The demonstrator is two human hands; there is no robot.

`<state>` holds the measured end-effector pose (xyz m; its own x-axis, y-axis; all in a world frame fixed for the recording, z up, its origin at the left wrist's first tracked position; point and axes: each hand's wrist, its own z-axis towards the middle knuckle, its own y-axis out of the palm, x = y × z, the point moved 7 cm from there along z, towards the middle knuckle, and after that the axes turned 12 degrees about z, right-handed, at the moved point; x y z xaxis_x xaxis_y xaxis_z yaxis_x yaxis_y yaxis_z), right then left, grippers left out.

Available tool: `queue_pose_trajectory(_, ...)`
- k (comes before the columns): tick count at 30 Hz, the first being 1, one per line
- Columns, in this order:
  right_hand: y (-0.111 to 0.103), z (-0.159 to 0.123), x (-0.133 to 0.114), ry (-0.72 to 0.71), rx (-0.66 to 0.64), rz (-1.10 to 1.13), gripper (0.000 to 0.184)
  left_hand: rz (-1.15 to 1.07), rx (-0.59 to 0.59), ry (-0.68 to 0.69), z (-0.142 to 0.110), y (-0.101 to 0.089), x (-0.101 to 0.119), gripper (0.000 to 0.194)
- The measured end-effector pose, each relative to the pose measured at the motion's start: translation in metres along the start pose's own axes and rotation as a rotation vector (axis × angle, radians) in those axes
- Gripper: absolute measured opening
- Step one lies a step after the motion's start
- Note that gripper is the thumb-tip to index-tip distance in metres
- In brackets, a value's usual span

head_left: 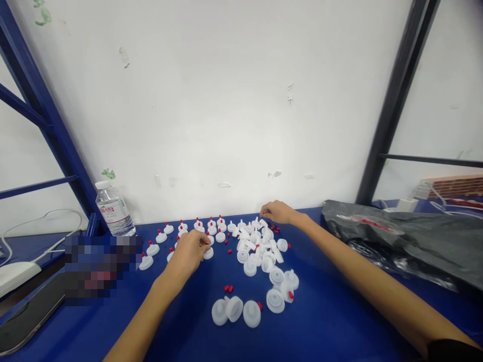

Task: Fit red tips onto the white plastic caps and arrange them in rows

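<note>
My left hand [190,249] is closed in a pinch at the top of a white nozzle lid [208,253] on the blue table. Its fingertips hide the tip of that lid. Around it, several white nozzle lids with red caps stand upright in rows, such as one nozzle lid [161,237] to the left. At the far edge of a heap of loose white lids [249,241], my right hand [277,211] has its fingers curled down and pressed together. Whatever they hold is hidden. Small red caps [275,229] lie just below it.
Loose lids [252,314] and red caps [228,288] lie near the front of the blue table [196,332]. A water bottle [115,208] and a dark phone [32,314] are at left. A grey plastic bag [400,239] lies at right, and a white wall [226,110] rises behind.
</note>
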<state>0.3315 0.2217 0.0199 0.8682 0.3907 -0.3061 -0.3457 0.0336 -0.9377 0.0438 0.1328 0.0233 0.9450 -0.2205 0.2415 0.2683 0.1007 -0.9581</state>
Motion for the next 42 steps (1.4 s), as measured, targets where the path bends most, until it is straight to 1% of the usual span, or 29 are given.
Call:
queue_pose_trajectory(6, -0.009, -0.003, -0.004, 0.006, 0.033, 0.022, 0.024, 0.057, 0.032, 0.002, 0.004, 0.008, -0.005, 0.013)
queue_pose_trajectory(9, -0.015, -0.004, -0.008, 0.018, 0.03, 0.035, 0.025, 0.087, 0.042, 0.003, 0.006, 0.013, -0.009, 0.014)
queue_pose_trajectory(12, -0.02, -0.005, -0.006, 0.03, -0.003, 0.058, 0.026, 0.139, 0.055, 0.014, 0.007, 0.016, -0.008, 0.019)
queue_pose_trajectory(15, -0.022, -0.005, -0.002, 0.041, -0.066, 0.096, 0.025, 0.176, 0.068, 0.033, 0.004, 0.017, -0.003, 0.025)
queue_pose_trajectory(18, -0.024, -0.007, 0.001, 0.047, -0.126, 0.141, 0.026, 0.205, 0.106, 0.047, -0.001, 0.012, 0.007, 0.028)
queue_pose_trajectory(23, -0.022, -0.012, -0.005, 0.022, -0.228, 0.214, 0.034, 0.186, 0.233, 0.069, -0.012, -0.006, 0.025, 0.027)
queue_pose_trajectory(27, -0.018, -0.015, -0.009, 0.025, -0.289, 0.232, 0.037, 0.173, 0.265, 0.108, -0.01, -0.019, 0.041, 0.027)
queue_pose_trajectory(30, -0.016, -0.016, -0.011, 0.031, -0.31, 0.232, 0.039, 0.203, 0.238, 0.146, 0.007, -0.028, 0.056, 0.029)
queue_pose_trajectory(33, -0.013, -0.015, -0.012, 0.031, -0.316, 0.223, 0.042, 0.266, 0.191, 0.171, 0.036, -0.033, 0.074, 0.03)
queue_pose_trajectory(35, -0.011, -0.015, -0.014, 0.027, -0.318, 0.214, 0.044, 0.283, 0.166, 0.195, 0.058, -0.033, 0.086, 0.03)
queue_pose_trajectory(39, -0.007, -0.014, -0.015, 0.032, -0.319, 0.19, 0.045, 0.298, 0.097, 0.269, 0.095, -0.021, 0.109, 0.026)
queue_pose_trajectory(42, -0.012, -0.014, -0.011, 0.04, -0.298, 0.18, 0.042, 0.311, 0.038, 0.323, 0.112, -0.009, 0.124, 0.022)
